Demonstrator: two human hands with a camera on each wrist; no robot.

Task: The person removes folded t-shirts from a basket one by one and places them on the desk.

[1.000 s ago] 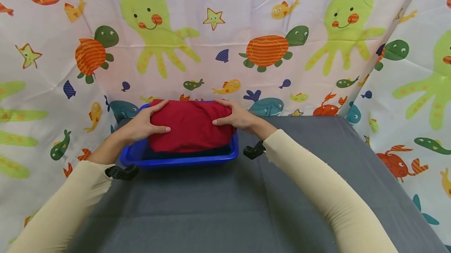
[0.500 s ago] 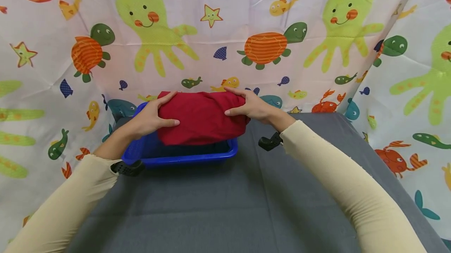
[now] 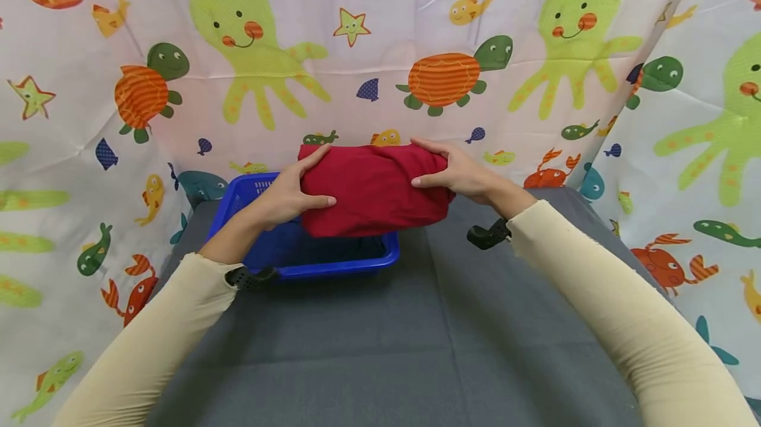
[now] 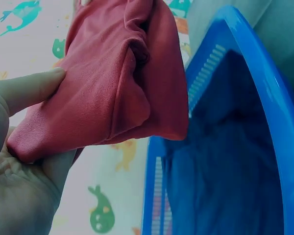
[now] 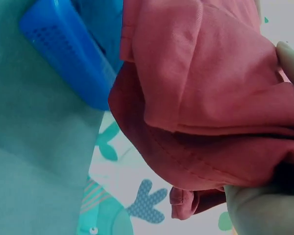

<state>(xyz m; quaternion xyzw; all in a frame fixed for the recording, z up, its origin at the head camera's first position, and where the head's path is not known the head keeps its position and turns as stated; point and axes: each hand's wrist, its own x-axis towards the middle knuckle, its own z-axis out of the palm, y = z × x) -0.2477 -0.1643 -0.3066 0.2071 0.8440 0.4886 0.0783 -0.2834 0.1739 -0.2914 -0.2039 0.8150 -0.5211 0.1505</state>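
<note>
A folded red garment (image 3: 371,192) hangs in the air between both hands, above the right part of a blue plastic basket (image 3: 333,270). The left hand (image 3: 284,195) grips its left end, thumb on the near face and fingers behind or beneath. At the other end the right hand (image 3: 460,172) grips it the same way, thumb in front. Folded layers and a seam of the red garment (image 4: 103,93) show in the left wrist view. Dark blue cloth (image 4: 225,166) lies inside the basket. Most fingertips are hidden behind the garment.
The basket stands on a grey cloth-covered table (image 3: 357,348), close to the back. A white curtain (image 3: 380,10) printed with sea animals rises behind the table and along its sides. Black straps (image 3: 490,234) sit on both wrists.
Both hands have lifted the red garment up out of the basket and carried it to the right. More of the basket's left side and its dark blue contents now show.
</note>
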